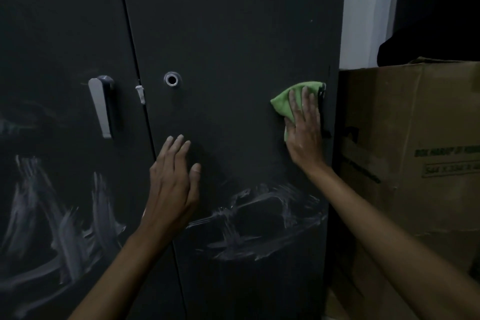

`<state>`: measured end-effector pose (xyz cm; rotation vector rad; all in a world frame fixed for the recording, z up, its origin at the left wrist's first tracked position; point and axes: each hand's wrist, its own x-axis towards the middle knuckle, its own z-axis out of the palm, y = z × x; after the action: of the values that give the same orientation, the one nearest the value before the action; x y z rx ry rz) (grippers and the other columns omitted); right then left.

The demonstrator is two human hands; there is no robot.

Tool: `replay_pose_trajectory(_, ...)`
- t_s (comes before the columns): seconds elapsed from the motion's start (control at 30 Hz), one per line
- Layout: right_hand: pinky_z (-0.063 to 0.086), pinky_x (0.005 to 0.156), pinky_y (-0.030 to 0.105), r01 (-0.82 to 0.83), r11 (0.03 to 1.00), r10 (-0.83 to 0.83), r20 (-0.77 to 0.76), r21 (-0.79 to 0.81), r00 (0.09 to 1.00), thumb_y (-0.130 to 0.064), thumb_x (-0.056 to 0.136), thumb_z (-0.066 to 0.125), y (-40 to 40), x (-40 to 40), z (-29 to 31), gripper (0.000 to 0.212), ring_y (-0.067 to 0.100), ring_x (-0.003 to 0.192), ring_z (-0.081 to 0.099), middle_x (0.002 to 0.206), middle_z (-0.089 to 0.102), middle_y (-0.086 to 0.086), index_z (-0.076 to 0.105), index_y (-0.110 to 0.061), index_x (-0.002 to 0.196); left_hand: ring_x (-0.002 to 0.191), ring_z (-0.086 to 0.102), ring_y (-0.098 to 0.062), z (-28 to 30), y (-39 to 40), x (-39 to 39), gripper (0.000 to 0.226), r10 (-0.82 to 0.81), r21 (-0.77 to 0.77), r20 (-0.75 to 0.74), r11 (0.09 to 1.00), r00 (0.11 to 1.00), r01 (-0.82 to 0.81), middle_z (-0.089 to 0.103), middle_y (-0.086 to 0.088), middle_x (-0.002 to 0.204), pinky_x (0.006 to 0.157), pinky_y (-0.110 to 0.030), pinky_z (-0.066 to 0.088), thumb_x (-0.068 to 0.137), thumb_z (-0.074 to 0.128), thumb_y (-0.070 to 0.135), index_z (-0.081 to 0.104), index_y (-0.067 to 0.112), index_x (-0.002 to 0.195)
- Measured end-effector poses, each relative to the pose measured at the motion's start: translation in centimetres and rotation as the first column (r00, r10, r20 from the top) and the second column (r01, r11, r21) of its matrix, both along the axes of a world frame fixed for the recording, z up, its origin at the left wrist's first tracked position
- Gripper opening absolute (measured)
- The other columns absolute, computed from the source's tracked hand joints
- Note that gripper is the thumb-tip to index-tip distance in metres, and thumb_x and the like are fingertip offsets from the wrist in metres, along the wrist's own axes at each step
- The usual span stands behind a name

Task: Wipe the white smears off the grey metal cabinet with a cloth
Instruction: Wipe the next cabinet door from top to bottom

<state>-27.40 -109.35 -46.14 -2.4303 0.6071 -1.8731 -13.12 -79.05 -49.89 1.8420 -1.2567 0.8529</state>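
A dark grey metal cabinet (228, 34) with two doors fills the view. White smears (259, 218) streak the lower part of the right door, and more white smears (65, 226) cover the lower left door. My right hand (304, 127) presses a green cloth (285, 101) flat against the right door near its right edge, fingers straight. My left hand (174, 179) rests flat on the right door just beside the door seam, fingers straight, holding nothing.
A silver handle (101, 106) hangs on the left door and a round lock (172, 79) sits on the right door. A brown cardboard box (410, 143) stands close against the cabinet's right side, with a white wall strip (363, 8) above it.
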Motion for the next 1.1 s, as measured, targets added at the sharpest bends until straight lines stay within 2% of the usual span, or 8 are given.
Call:
replay_pose_trajectory(0.13, 0.006, 0.133, 0.048, 0.02, 1.0, -0.021, -0.079, -0.006, 0.997, -0.018, 0.108, 0.047, 0.8, -0.1, -9.2, 0.069, 0.026, 0.165, -0.001, 0.178, 0.001, 0.004, 0.016, -0.029, 0.169, 0.16, 0.018, -0.018, -2.3, 0.3, 0.1, 0.058, 0.006, 0.042, -0.027, 0.999, 1.0, -0.005, 0.036, -0.008, 0.165, 0.122, -0.044, 0.025, 0.106, 0.032, 0.041, 0.043, 0.008, 0.153)
replay_pose_trajectory(0.23, 0.01, 0.131, 0.053, -0.013, 1.0, 0.008, -0.225, -0.021, 0.974, -0.015, 0.103, 0.049, 1.9, -0.7, -16.4, 0.073, 0.029, 0.165, 0.004, 0.178, 0.005, 0.005, 0.02, -0.027, 0.169, 0.16, 0.018, -0.018, -3.2, 0.2, 0.1, 0.061, 0.008, 0.069, -0.044, 0.998, 0.999, -0.005, 0.036, -0.008, 0.165, 0.122, -0.044, 0.024, 0.106, 0.03, 0.043, 0.043, 0.007, 0.153)
replay_pose_trajectory(0.33, 0.005, 0.131, 0.049, -0.049, 0.999, 0.043, -0.343, -0.007, 0.938, -0.024, 0.105, 0.046, 2.8, -1.5, -20.3, 0.07, 0.024, 0.165, 0.002, 0.178, 0.003, 0.001, 0.017, -0.034, 0.169, 0.16, 0.016, -0.016, -3.5, 0.0, 0.1, 0.06, -0.006, 0.074, -0.041, 0.997, 0.999, 0.009, 0.035, -0.006, 0.166, 0.124, -0.041, 0.022, 0.106, 0.03, 0.044, 0.042, 0.009, 0.154)
replay_pose_trajectory(0.53, 0.003, 0.133, 0.049, 0.004, 0.998, 0.013, -0.242, 0.07, 0.97, -0.025, 0.108, 0.047, 2.1, -1.0, -13.6, 0.069, 0.024, 0.165, -0.005, 0.178, -0.006, 0.003, 0.015, -0.03, 0.168, 0.16, 0.017, -0.019, -3.4, -0.9, -0.5, 0.063, -0.009, 0.092, -0.032, 0.996, 0.999, 0.012, 0.035, -0.01, 0.166, 0.124, -0.038, 0.018, 0.105, 0.03, 0.042, 0.043, 0.005, 0.154)
replay_pose_trajectory(0.63, -0.006, 0.132, 0.042, -0.008, 0.999, 0.015, -0.183, 0.039, 0.983, -0.035, 0.111, 0.037, 0.9, -1.1, -7.7, 0.064, 0.023, 0.164, -0.01, 0.177, -0.013, 0.0, 0.012, -0.03, 0.169, 0.16, 0.018, -0.02, -3.5, -1.5, -1.0, 0.062, -0.009, 0.084, -0.028, 0.996, 1.0, 0.012, 0.035, -0.011, 0.166, 0.125, -0.04, 0.018, 0.106, 0.031, 0.041, 0.042, 0.004, 0.154)
replay_pose_trajectory(0.73, -0.006, 0.132, 0.041, 0.012, 1.0, -0.014, -0.14, -0.013, 0.99, -0.034, 0.112, 0.04, 0.1, -0.9, -4.4, 0.061, 0.024, 0.164, -0.008, 0.178, -0.006, 0.002, 0.018, -0.029, 0.169, 0.16, 0.018, -0.021, -3.7, -1.9, -1.3, 0.062, -0.004, 0.073, -0.038, 0.997, 0.999, 0.007, 0.034, -0.01, 0.166, 0.124, -0.042, 0.019, 0.105, 0.031, 0.041, 0.042, 0.004, 0.154)
replay_pose_trajectory(0.93, 0.0, 0.132, 0.047, 0.023, 0.997, -0.017, -0.07, 0.074, 0.997, -0.018, 0.109, 0.052, 2.0, -0.1, -10.2, 0.066, 0.027, 0.165, -0.003, 0.178, 0.004, 0.009, 0.023, -0.025, 0.168, 0.161, 0.014, -0.02, -4.8, -2.6, -1.7, 0.059, -0.009, 0.07, -0.062, 0.997, 0.998, 0.014, 0.031, -0.011, 0.168, 0.125, -0.039, 0.014, 0.106, 0.036, 0.035, 0.039, 0.003, 0.155)
replay_pose_trajectory(1.1, -0.003, 0.132, 0.045, -0.015, 0.997, 0.016, -0.01, 0.081, 1.0, -0.019, 0.109, 0.051, 2.2, 1.1, -13.8, 0.063, 0.026, 0.165, -0.002, 0.178, 0.005, 0.007, 0.027, -0.024, 0.167, 0.161, 0.015, -0.025, -6.0, -4.1, 0.3, 0.057, 0.033, 0.051, 0.081, 0.998, 0.996, -0.037, 0.032, -0.013, 0.168, 0.125, -0.047, 0.019, 0.107, 0.038, 0.033, 0.04, 0.002, 0.155)
